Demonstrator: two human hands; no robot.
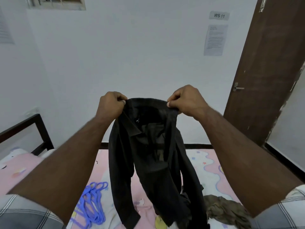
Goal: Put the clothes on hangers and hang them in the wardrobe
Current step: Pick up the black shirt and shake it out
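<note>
Both hands hold a black shirt up over the bed, the left hand pinching one shoulder and the right hand pinching the other, fingers curled tight on the cloth. The shirt hangs open with its collar facing the camera, its hem down near the sheet. A bunch of blue hangers lies on the bed to the left, an olive garment crumpled to the right.

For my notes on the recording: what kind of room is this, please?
Most likely a bedroom: a bed with a cartoon-print sheet against a white wall, a brown door, and blue hangers lying on the bed.
</note>
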